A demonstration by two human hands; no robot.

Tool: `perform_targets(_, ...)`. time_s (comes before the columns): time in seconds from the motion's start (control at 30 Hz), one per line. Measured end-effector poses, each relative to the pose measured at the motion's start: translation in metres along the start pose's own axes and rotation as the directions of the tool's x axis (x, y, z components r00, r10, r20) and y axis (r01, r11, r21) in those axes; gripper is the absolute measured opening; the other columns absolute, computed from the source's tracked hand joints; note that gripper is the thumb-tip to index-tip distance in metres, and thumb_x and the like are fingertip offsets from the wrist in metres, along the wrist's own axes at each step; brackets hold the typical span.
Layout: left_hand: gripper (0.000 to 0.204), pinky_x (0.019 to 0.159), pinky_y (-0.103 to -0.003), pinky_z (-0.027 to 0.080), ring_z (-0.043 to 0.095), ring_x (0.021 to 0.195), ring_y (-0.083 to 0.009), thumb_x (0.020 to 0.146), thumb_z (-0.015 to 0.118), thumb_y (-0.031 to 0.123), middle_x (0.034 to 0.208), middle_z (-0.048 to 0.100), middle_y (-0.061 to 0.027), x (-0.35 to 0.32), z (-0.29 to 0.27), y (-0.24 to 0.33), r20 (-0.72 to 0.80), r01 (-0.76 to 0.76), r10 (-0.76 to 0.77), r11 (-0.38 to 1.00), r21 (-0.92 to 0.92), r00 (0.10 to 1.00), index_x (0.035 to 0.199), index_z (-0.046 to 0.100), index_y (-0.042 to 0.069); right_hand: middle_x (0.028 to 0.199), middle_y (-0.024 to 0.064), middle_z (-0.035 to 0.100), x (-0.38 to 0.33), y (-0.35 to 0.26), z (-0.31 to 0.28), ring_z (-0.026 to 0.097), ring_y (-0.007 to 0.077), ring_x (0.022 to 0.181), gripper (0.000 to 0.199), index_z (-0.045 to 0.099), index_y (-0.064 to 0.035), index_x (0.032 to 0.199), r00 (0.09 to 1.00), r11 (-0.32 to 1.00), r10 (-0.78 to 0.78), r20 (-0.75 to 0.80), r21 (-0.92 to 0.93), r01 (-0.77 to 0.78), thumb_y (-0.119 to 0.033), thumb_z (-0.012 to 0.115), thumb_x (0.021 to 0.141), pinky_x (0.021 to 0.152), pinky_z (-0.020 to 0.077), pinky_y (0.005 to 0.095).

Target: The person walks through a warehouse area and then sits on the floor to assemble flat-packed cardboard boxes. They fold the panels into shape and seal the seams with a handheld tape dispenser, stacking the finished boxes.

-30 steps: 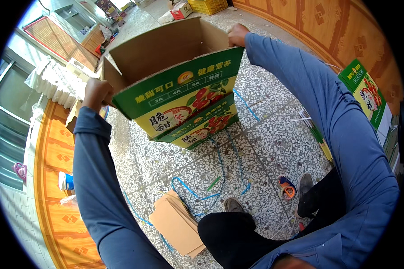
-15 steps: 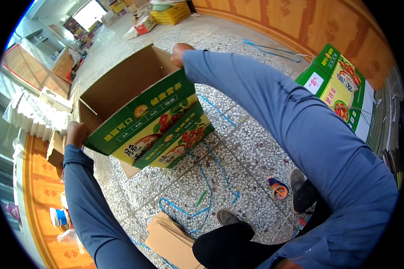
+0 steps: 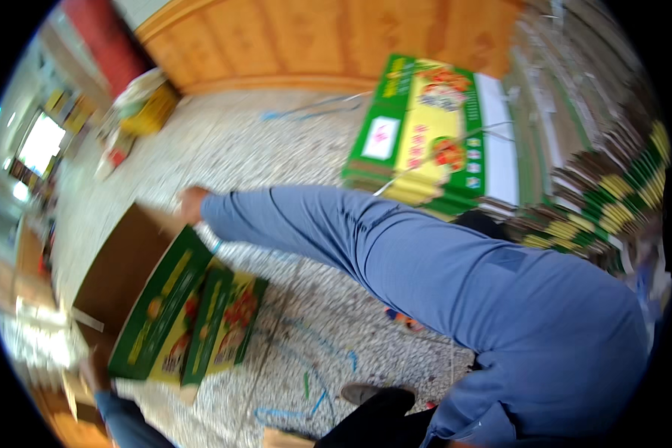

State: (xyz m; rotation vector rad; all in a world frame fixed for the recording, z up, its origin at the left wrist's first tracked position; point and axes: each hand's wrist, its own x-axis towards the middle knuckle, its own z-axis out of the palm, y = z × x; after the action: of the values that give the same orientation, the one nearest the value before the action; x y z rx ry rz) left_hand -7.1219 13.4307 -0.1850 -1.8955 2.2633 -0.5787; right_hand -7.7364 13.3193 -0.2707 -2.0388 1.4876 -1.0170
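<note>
Both hands, the right hand (image 3: 192,203) and left hand (image 3: 91,371), are clamping the open green carton (image 3: 164,299) at left over the floor (image 3: 291,149); its loose flaps are dangling, so it could probably slip.

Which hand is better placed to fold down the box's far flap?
Right, probably. The right hand grips the far top edge of the box; the left hand holds the near corner, low down.

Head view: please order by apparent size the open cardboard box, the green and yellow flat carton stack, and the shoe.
1. Open cardboard box; its nearness to the camera may exaggerate it.
2. Green and yellow flat carton stack, farther away.
3. Shoe, clearly smallest.
</note>
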Motion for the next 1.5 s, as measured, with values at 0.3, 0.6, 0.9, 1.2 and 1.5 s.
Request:
perform_targets(0.3,0.029,0.062,-0.040,0.053,0.065,0.080,-0.0313,0.092,0.051,0.019,0.091,0.066,-0.0180,-0.105,-0.109,0.189,-0.422,0.200,-0.728,0.599,-0.776,0.541,0.101,0.059,-0.008,0.113,0.0223,0.054,-0.295,0.218,-0.244,0.053,0.0378,0.109,0.050,0.058,-0.0036,0.108,0.971,0.771,0.237,0.019,-0.612,-0.176,-0.036,0.071,0.073,0.085,0.0465,0.0515)
perform_targets(0.6,0.028,0.065,-0.033,0.052,0.067,0.079,-0.0262,0.089,0.059,0.018,0.096,0.066,-0.0138,-0.168,-0.153,0.518,0.543,0.527,-0.162,-0.135,-0.839,0.824,0.108,0.060,-0.004,0.145,0.0204,0.027,-0.558,0.242,-0.330,0.020,0.0388,0.137,0.072,0.033,-0.0067,0.142,0.717,0.405,0.595,-0.364,-0.634,-0.659,-0.036,0.063,0.084,0.108,0.0187,0.0575)
perform_targets(0.9,0.028,0.055,-0.029,0.049,0.066,0.068,-0.0212,0.087,0.060,0.018,0.089,0.067,-0.0157,-0.113,-0.158,0.627,0.501,0.488,0.125,0.119,-0.865,0.857,0.100,0.064,-0.007,0.131,0.0269,0.039,-0.616,0.216,-0.312,0.035,0.0419,0.126,0.051,0.042,0.0057,0.128,0.707,0.421,0.549,-0.445,-0.584,-0.694,-0.008,0.051,0.080,0.105,0.0302,0.0515)
perform_targets(1.2,0.027,0.049,-0.030,0.043,0.058,0.066,-0.0160,0.087,0.056,0.019,0.078,0.060,-0.0048,0.085,-0.115,0.773,0.398,0.417,0.194,-0.066,-0.907,0.897,0.103,0.063,0.000,0.116,0.0247,0.048,-0.592,0.233,-0.330,0.042,0.0386,0.115,0.050,0.051,0.0040,0.117,0.754,0.391,0.418,-0.507,-0.648,-0.653,-0.009,0.058,0.069,0.100,0.0308,0.0488)
perform_targets(1.5,0.029,0.071,-0.047,0.048,0.062,0.084,-0.0427,0.078,0.058,0.022,0.088,0.064,-0.0284,0.185,-0.084,0.917,0.053,-0.057,0.277,0.372,-0.926,0.959,0.092,0.063,-0.003,0.113,0.0257,0.050,-0.596,0.242,-0.335,0.045,0.0405,0.113,0.048,0.055,0.0052,0.114,0.844,0.472,0.271,-0.462,-0.701,-0.535,-0.006,0.056,0.067,0.099,0.0329,0.0520)
